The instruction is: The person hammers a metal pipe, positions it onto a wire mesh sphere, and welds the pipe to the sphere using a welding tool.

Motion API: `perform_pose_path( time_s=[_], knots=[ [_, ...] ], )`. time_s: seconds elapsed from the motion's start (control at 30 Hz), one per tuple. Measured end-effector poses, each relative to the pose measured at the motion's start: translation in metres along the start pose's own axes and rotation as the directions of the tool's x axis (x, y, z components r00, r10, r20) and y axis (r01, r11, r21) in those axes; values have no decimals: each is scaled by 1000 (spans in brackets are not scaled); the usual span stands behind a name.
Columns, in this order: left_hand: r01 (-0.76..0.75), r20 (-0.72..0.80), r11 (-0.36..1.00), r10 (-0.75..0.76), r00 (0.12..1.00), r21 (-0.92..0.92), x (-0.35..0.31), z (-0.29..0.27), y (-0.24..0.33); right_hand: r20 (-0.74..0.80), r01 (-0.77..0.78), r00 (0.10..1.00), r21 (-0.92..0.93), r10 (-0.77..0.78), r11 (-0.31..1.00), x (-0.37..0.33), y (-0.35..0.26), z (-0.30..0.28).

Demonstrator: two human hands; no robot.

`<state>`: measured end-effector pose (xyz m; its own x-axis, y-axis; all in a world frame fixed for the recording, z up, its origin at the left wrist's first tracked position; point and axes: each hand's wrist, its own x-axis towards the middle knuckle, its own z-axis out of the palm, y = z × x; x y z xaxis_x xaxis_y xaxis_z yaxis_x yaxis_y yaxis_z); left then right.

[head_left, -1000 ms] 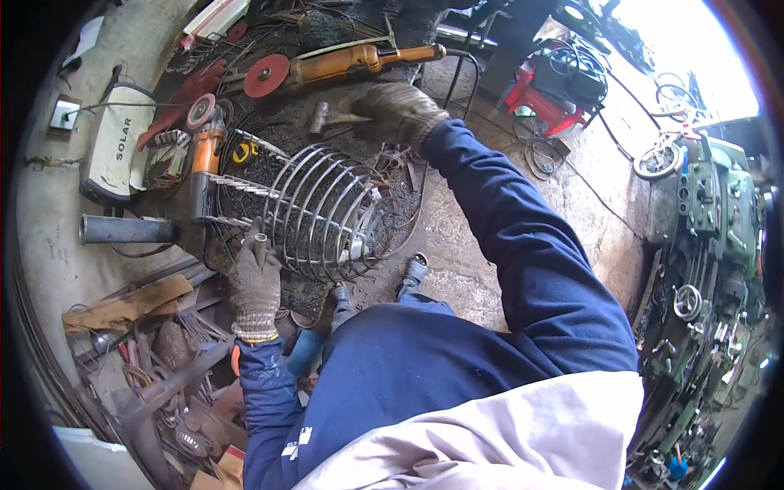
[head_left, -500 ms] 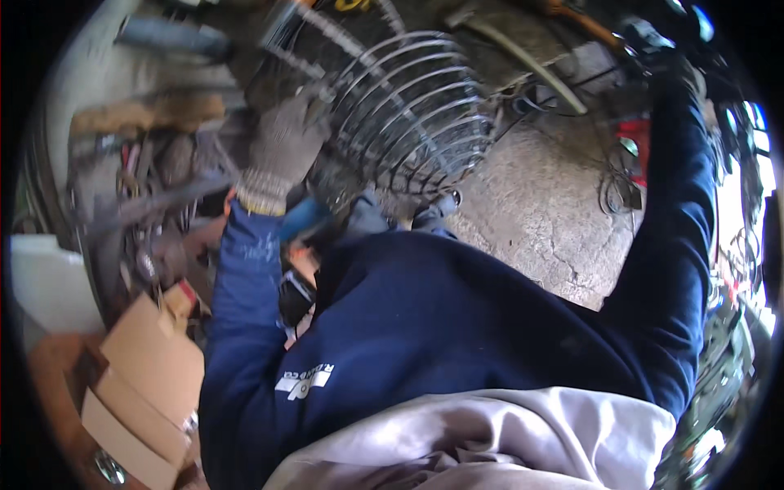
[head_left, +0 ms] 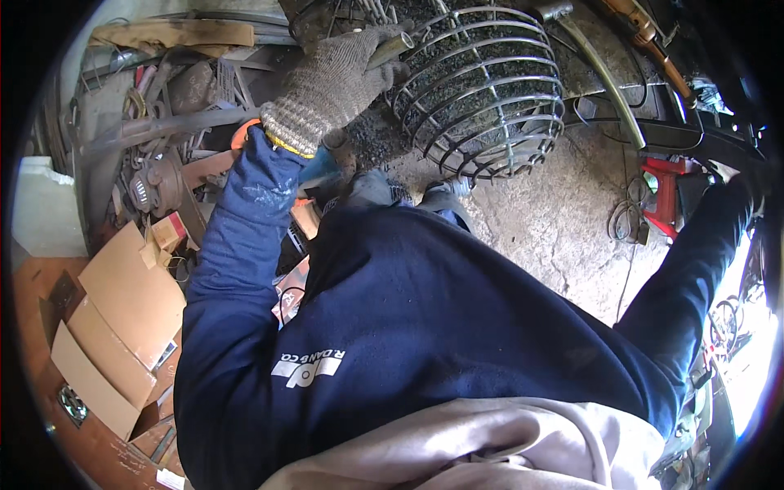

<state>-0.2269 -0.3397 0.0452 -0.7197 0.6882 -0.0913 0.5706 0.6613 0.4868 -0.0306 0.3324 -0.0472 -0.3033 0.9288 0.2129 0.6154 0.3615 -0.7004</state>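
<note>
- Our gloved left hand [head_left: 339,82] is holding a short metal tube [head_left: 390,51], fingers curling around it and its open end pointing toward the cage.
- Our right arm [head_left: 694,278] is stretching out to the right rim; the hand itself is lying out of sight there, so we are not able to tell how far open it is or whether it is gripping anything.
- The round-hooped metal cage [head_left: 493,91] is resting just right of the left hand, at the near edge of the dark, grit-strewn surface [head_left: 371,135], its rounded end bulging toward our feet above the concrete floor [head_left: 555,237].
- As for progress, we are judging the main shape to be done: curved hoops are crossing lengthwise bars and everything is holding together as one frame.
- What is left we are reading less surely: the tube is sitting in the hand, apparently not fixed to the cage, and the joints are showing too small for us to call finished.
- A hammer [head_left: 603,73] is lying right of the cage, its handle reaching past the surface's near edge, while an orange power tool [head_left: 649,39] is lying farther right.
</note>
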Motion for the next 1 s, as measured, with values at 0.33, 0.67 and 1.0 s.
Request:
perform_pose_path(
  time_s=[0.33,0.67,1.0],
  knots=[
    [-262,168,963,269,948,-59,26,-18,-19,-171,236,966,256,-196,938,-241,-55,-138],
    [-508,154,854,520,840,-110,46,-9,-40,-214,54,971,623,104,781,-595,-155,-113],
    [-484,150,874,483,863,-36,48,-14,-34,98,-425,759,824,644,376,-785,-210,-95]
  ],
)
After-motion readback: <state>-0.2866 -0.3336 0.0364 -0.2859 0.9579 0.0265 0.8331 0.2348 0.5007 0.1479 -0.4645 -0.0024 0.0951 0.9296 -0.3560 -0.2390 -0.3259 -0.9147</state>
